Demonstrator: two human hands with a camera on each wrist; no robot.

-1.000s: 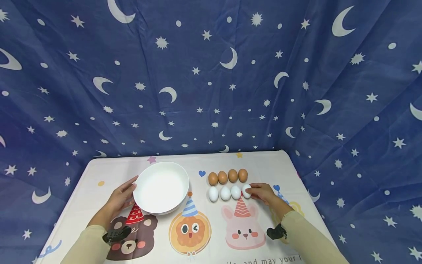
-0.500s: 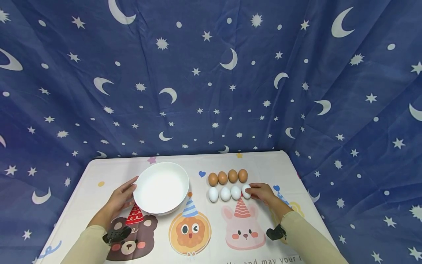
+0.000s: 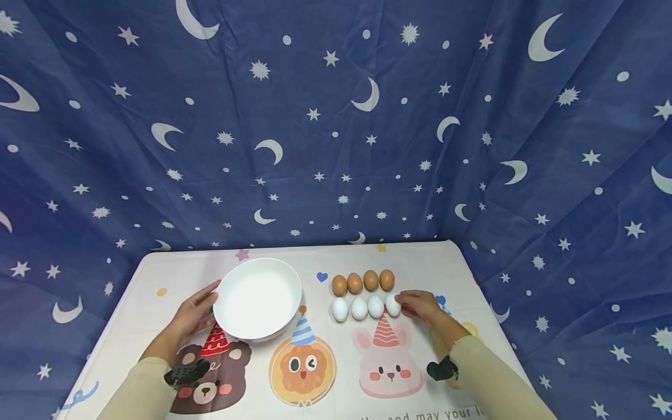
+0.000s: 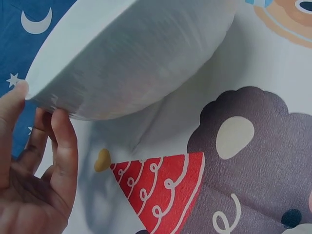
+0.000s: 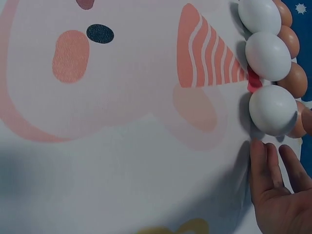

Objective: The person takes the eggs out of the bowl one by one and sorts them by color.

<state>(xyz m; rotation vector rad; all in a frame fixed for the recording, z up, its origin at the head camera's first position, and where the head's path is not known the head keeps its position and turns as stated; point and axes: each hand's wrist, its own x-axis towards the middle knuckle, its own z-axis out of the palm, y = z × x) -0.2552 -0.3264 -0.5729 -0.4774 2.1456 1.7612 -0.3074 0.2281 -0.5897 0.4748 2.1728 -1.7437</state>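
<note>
At the left of the head view stands a large white bowl (image 3: 258, 298). My left hand (image 3: 192, 313) holds it by its left side. In the left wrist view the thumb lies at the rim and the other fingertips meet the outer wall below. To the right, several white eggs form a row, and my right hand (image 3: 418, 305) is beside the rightmost white egg (image 3: 392, 305). The right wrist view shows its fingers (image 5: 260, 158) fairly straight, tips just short of that egg (image 5: 273, 110), with the thumb by its far side.
Behind the white eggs runs a row of several brown eggs (image 3: 370, 280). A white tablecloth (image 3: 315, 256) printed with cartoon animals covers the table. A dark blue curtain (image 3: 336, 151) with moons and stars hangs behind and at the sides.
My right hand has eased slightly to the right, its fingertips drawing off the rightmost white egg, which stays in the row. The left hand and bowl look unmoved.
</note>
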